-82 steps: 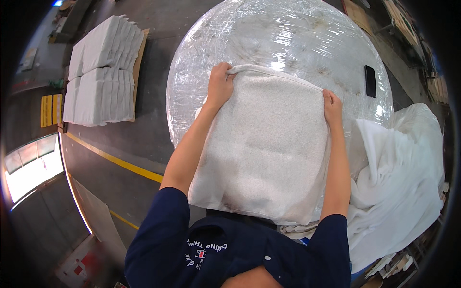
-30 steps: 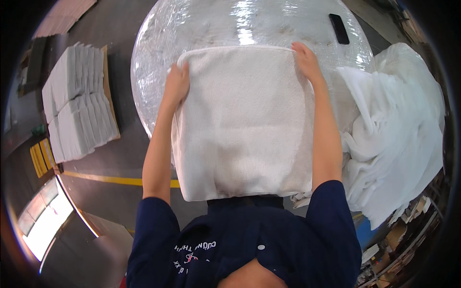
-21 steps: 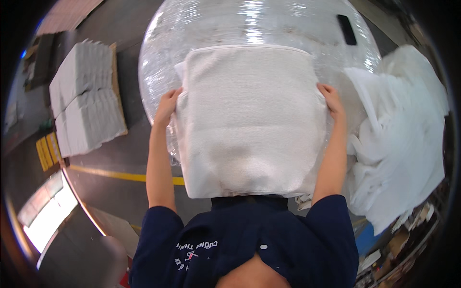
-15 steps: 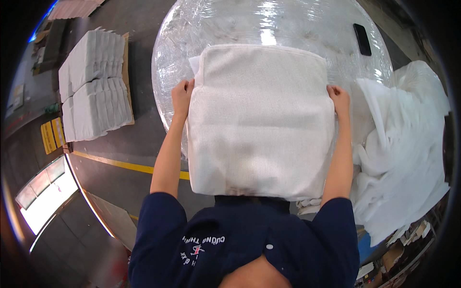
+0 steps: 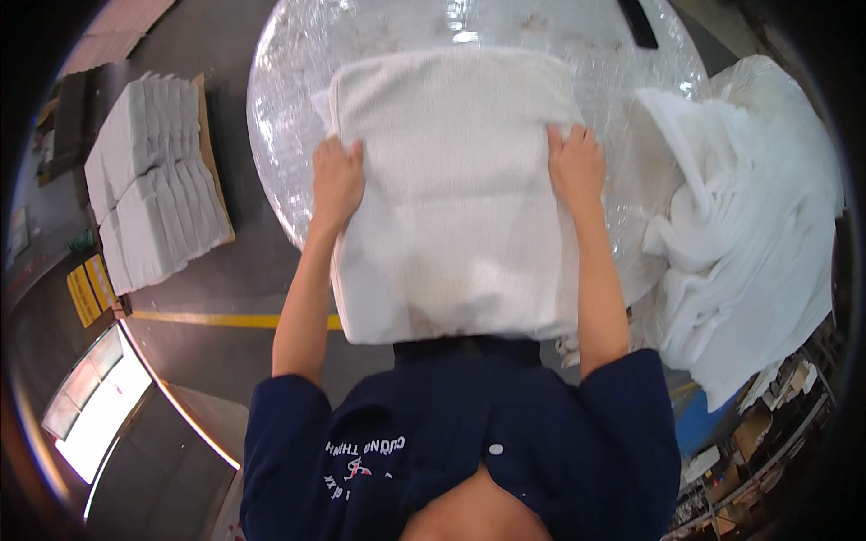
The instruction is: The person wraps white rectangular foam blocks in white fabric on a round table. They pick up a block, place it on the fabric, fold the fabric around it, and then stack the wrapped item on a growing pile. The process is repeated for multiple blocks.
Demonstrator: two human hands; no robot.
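Observation:
A squarish off-white fabric cushion point(image 5: 456, 207) lies in front of me on a round table wrapped in clear plastic film point(image 5: 397, 32). Its near edge reaches my waist. At its left side my left hand point(image 5: 337, 185) grips the edge, thumb on top and fingers curled at the fabric. My right hand point(image 5: 577, 169) holds the opposite side, its fingers bent over the cover and their tips partly hidden. A small white corner of padding point(image 5: 322, 105) pokes out beyond the cushion's upper left side.
A black phone point(image 5: 639, 22) lies on the table's far right. Heaped white wadding point(image 5: 735, 216) stands to the right. Left on the floor is a stack of folded grey-white covers point(image 5: 158, 185), beside a yellow sign point(image 5: 91, 290) and a yellow floor line point(image 5: 225, 319).
Both hands have moved inward from the cushion's outer edges onto its sides, now with a fuller grip. My view has shifted, so table, phone and cushion sit higher and further left.

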